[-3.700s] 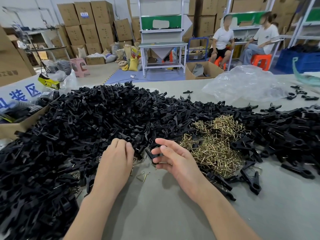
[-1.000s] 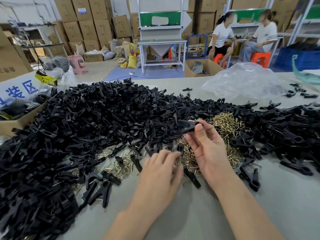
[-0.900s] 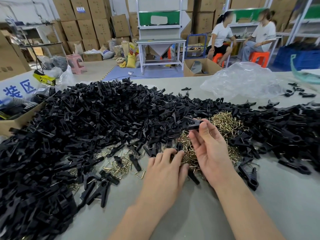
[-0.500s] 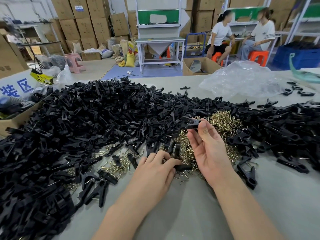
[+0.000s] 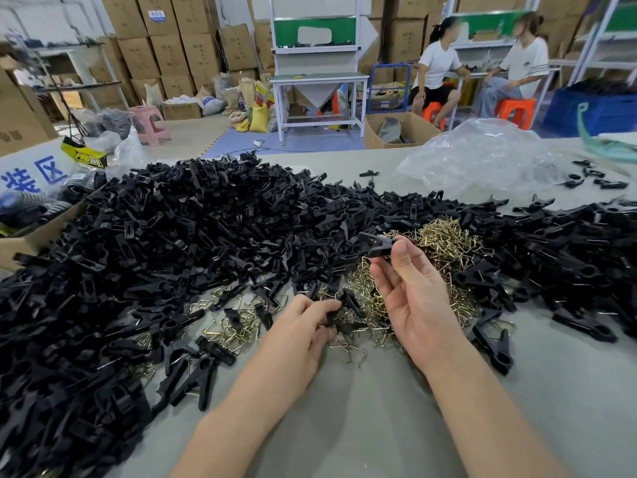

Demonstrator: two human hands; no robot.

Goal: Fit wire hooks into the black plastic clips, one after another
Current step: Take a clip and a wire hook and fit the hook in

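Observation:
A large heap of black plastic clips (image 5: 179, 243) covers the left and middle of the grey table (image 5: 362, 408). A mound of brass wire hooks (image 5: 444, 243) lies at the centre right, with more loose hooks (image 5: 238, 322) in front of the heap. My right hand (image 5: 413, 298) is raised palm up and pinches one black clip (image 5: 377, 244) at its fingertips. My left hand (image 5: 303, 326) rests low on the table at the edge of the hooks, its fingertips pinching a small black clip piece (image 5: 344, 305) among the wires.
Assembled clips (image 5: 493, 343) lie to the right of my right hand, and more black clips (image 5: 565, 257) spread along the right. A crumpled clear plastic bag (image 5: 482, 157) sits at the back right. A cardboard box (image 5: 31, 236) stands at the left edge. Two people sit beyond the table.
My left hand has slid from the left heap to the hooks by my right hand and picked at pieces there. My right hand lifted a clip and holds it raised.

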